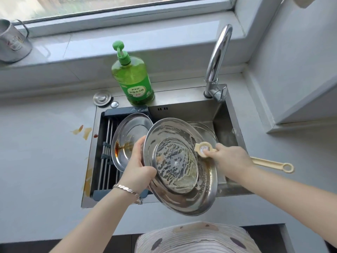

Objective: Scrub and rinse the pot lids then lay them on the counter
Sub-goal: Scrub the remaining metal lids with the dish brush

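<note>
Lid (180,167), round soap-streaked steel, in left hand (138,161); right hand (229,159) grips plastic brush (269,163).

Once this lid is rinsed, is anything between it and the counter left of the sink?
No upright barrier shows. The soapy lid, held by the left hand, would pass over the stained lid leaning in the drain rack; brown sauce smears lie on the counter by the sink edge.

Seemingly three lids (179,167), one brush (269,163), one soap bottle (133,79), one mug (12,44).
</note>
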